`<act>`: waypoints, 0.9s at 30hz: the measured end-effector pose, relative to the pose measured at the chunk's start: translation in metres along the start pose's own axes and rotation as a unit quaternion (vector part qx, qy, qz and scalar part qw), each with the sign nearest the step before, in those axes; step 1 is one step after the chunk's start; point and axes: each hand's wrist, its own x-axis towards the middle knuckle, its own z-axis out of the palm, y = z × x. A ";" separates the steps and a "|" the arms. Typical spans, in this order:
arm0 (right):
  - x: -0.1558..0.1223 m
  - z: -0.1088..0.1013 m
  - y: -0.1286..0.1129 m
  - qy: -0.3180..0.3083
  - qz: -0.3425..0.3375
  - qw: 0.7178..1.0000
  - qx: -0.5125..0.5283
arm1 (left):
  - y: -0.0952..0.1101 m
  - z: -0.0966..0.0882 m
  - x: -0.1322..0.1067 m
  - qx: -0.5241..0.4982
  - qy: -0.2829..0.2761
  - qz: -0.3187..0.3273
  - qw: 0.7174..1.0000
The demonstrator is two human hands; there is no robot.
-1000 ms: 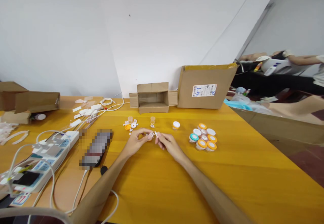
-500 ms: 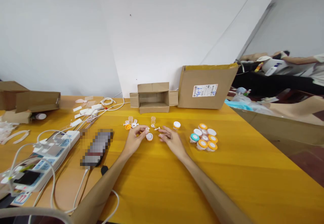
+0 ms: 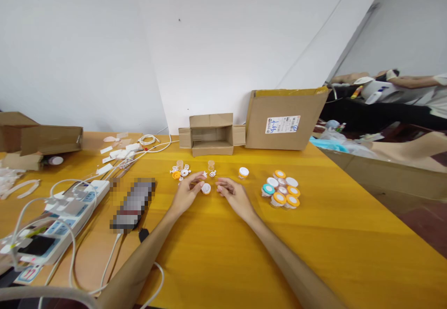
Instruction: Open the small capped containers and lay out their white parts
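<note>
A small round container with a white rim [image 3: 206, 188] stands between my hands on the table. My left hand [image 3: 186, 191] is just left of it, thumb and forefinger apart, with no thing visible between them. A small white plastic piece [image 3: 205, 174] lies by the left forefinger's tip; whether they touch I cannot tell. Right beside it is an openwork white piece [image 3: 213, 173]. On the right, my right hand [image 3: 236, 196] hovers with loosely bent, parted fingers and nothing seen in them. A clear small cup [image 3: 211, 165] stands behind the white pieces.
Orange and white caps [image 3: 176, 175] lie left with small white parts. A white-lidded container [image 3: 243, 172] and a cluster of lidded containers [image 3: 280, 199] stand right. Behind are an open cardboard box [image 3: 212, 151] and a larger carton [image 3: 286, 137]. A power strip [image 3: 78, 216] and phone [image 3: 134, 204] lie left.
The openwork white piece near my right fingertips now lies farther left, beside the other small white piece. My right hand has drawn slightly back from it. The left hand has barely moved.
</note>
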 end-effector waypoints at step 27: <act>-0.005 0.004 0.005 0.075 -0.188 0.905 -0.375 | -0.016 0.003 -0.004 0.163 0.030 0.014 0.986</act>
